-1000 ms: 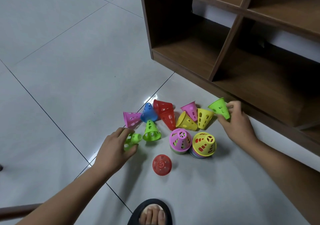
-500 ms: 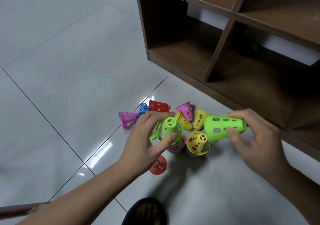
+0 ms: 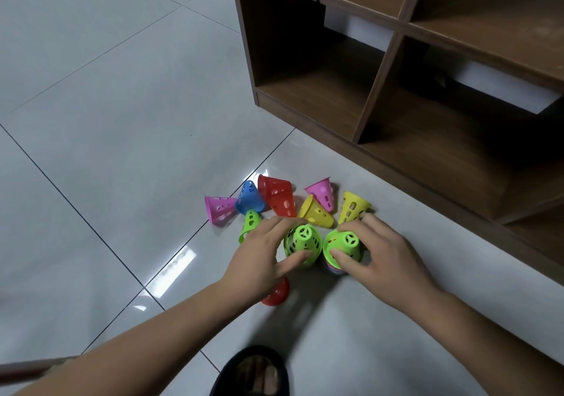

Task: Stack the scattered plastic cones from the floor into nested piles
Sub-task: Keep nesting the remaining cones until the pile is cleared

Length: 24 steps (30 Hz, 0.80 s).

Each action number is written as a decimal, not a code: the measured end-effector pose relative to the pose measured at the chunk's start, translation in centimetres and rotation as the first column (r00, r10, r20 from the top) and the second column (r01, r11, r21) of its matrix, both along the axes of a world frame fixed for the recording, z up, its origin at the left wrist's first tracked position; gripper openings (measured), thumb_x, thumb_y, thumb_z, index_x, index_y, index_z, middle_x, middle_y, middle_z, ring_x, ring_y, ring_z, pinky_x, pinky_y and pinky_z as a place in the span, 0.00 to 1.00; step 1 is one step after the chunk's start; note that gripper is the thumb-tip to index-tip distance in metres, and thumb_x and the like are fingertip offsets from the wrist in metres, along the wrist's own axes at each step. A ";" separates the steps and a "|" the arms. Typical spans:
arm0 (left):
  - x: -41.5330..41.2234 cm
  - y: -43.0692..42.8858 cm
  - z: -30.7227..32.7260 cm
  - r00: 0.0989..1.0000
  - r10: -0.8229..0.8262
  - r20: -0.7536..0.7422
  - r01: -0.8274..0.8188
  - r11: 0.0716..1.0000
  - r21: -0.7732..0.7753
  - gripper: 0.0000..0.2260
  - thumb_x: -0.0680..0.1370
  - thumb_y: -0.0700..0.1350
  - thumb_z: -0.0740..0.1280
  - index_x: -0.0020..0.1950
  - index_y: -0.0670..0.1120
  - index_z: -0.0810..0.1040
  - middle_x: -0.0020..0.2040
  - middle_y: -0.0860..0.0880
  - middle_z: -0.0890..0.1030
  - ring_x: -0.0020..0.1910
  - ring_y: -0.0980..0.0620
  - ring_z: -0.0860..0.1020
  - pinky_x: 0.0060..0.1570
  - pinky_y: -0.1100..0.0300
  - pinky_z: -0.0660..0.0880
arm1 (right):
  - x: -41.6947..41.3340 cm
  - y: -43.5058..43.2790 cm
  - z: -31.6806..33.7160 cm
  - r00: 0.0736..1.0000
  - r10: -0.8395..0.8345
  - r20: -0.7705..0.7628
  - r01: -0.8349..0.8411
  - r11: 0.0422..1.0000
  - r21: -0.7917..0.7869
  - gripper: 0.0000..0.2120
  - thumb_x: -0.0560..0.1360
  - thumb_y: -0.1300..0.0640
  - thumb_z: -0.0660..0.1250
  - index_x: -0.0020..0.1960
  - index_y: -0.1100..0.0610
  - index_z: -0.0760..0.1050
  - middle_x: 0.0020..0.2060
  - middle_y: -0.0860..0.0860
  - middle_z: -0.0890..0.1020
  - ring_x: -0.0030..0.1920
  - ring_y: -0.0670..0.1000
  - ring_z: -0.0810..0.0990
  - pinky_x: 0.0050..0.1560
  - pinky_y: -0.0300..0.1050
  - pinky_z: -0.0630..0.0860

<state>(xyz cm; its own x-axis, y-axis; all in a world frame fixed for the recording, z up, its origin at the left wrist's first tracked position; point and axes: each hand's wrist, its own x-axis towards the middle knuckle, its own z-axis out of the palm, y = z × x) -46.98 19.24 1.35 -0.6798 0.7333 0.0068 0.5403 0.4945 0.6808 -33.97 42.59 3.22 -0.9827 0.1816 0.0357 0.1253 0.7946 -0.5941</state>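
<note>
Left hand pinches green cone, right hand grips second green cone on stack, both in front of shelf. Remaining: about seven loose cones nearer shelf, and red cone farther from it. Roughly halfway.

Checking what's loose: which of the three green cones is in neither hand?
The tipped green cone, just below the blue cone. The left hand grips the left upright green cone; the right hand grips the right upright green cone.
</note>
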 end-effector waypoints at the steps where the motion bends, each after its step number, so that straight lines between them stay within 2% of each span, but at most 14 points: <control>1: 0.1 -0.2 -0.1 1.000 -0.002 0.003 0.002 1.000 0.004 0.22 0.81 0.63 0.71 0.73 0.60 0.74 0.66 0.61 0.77 0.65 0.58 0.75 0.64 0.55 0.75 | 0.1 0.3 0.0 1.000 -0.006 -0.005 0.006 1.000 -0.014 0.16 0.79 0.37 0.69 0.60 0.45 0.78 0.52 0.42 0.76 0.53 0.50 0.80 0.51 0.53 0.79; 3: 0.5 -1.0 -0.5 1.000 0.006 0.028 -0.006 1.000 0.008 0.26 0.79 0.63 0.73 0.75 0.60 0.72 0.68 0.60 0.76 0.66 0.59 0.75 0.64 0.57 0.75 | 0.3 1.0 0.2 0.999 -0.039 -0.032 0.036 0.996 -0.083 0.15 0.82 0.37 0.65 0.61 0.46 0.79 0.51 0.41 0.76 0.52 0.48 0.79 0.52 0.52 0.79; 6: 1.2 -2.7 -1.7 0.992 0.052 0.118 -0.050 0.999 -0.016 0.30 0.77 0.65 0.74 0.75 0.63 0.67 0.67 0.62 0.74 0.65 0.60 0.75 0.60 0.59 0.76 | 0.2 1.7 -0.1 0.985 -0.112 -0.134 0.081 0.973 -0.216 0.15 0.86 0.47 0.58 0.61 0.52 0.80 0.51 0.45 0.80 0.52 0.48 0.81 0.53 0.49 0.78; 8: 1.6 -4.0 -2.7 0.991 0.060 0.117 -0.054 0.997 -0.057 0.29 0.77 0.66 0.72 0.74 0.61 0.68 0.67 0.62 0.74 0.64 0.62 0.75 0.61 0.60 0.76 | -0.2 2.4 -0.9 0.969 -0.169 -0.182 0.126 0.966 -0.226 0.15 0.87 0.52 0.56 0.59 0.55 0.80 0.50 0.47 0.80 0.52 0.47 0.81 0.54 0.47 0.77; 10: 2.1 -5.0 -3.6 0.994 0.047 0.104 -0.036 0.994 -0.102 0.29 0.76 0.66 0.71 0.74 0.58 0.71 0.67 0.62 0.74 0.65 0.63 0.74 0.64 0.61 0.74 | -0.8 3.2 -2.4 0.966 -0.204 -0.157 0.171 0.965 -0.201 0.14 0.87 0.55 0.56 0.58 0.55 0.81 0.50 0.48 0.80 0.52 0.48 0.81 0.55 0.51 0.77; 13: 2.6 -6.1 -4.7 0.997 0.002 0.079 0.010 0.987 -0.158 0.28 0.76 0.65 0.71 0.72 0.57 0.72 0.67 0.60 0.76 0.66 0.59 0.74 0.66 0.63 0.72 | -1.8 4.1 -4.4 0.971 -0.185 -0.154 0.182 0.983 -0.032 0.09 0.83 0.63 0.64 0.60 0.55 0.80 0.55 0.49 0.78 0.54 0.53 0.80 0.55 0.56 0.79; 15: 2.8 -6.5 -5.4 0.997 -0.024 0.070 0.037 0.983 -0.182 0.27 0.76 0.63 0.72 0.72 0.56 0.73 0.66 0.58 0.77 0.65 0.56 0.75 0.64 0.63 0.71 | -2.7 4.3 -5.1 0.986 -0.018 -0.167 0.048 0.984 0.172 0.17 0.78 0.67 0.66 0.64 0.56 0.80 0.62 0.52 0.78 0.59 0.58 0.78 0.57 0.58 0.79; 18: 2.7 -6.6 -6.1 0.997 -0.042 0.065 0.055 0.976 -0.210 0.26 0.76 0.61 0.72 0.72 0.57 0.74 0.63 0.57 0.77 0.63 0.54 0.75 0.62 0.64 0.71 | -4.2 4.6 -5.7 0.983 0.182 -0.010 -0.162 0.896 0.413 0.30 0.72 0.63 0.71 0.73 0.50 0.76 0.74 0.51 0.72 0.71 0.58 0.72 0.65 0.53 0.74; 21: 2.6 -6.7 -6.7 0.995 -0.070 0.065 0.083 0.971 -0.225 0.23 0.76 0.60 0.73 0.70 0.59 0.75 0.62 0.58 0.76 0.61 0.54 0.75 0.61 0.61 0.73 | -5.5 5.4 -6.4 0.959 0.195 0.204 -0.271 0.832 0.483 0.43 0.62 0.66 0.79 0.75 0.45 0.74 0.78 0.49 0.68 0.77 0.57 0.67 0.68 0.50 0.70; 24: 2.1 -6.9 -7.4 0.993 -0.071 0.095 0.092 0.968 -0.235 0.24 0.74 0.59 0.74 0.69 0.60 0.75 0.63 0.58 0.76 0.62 0.53 0.75 0.61 0.59 0.74 | -5.9 6.2 -6.8 0.956 0.136 0.262 -0.262 0.799 0.541 0.44 0.57 0.69 0.78 0.72 0.48 0.77 0.76 0.52 0.71 0.75 0.60 0.68 0.67 0.54 0.74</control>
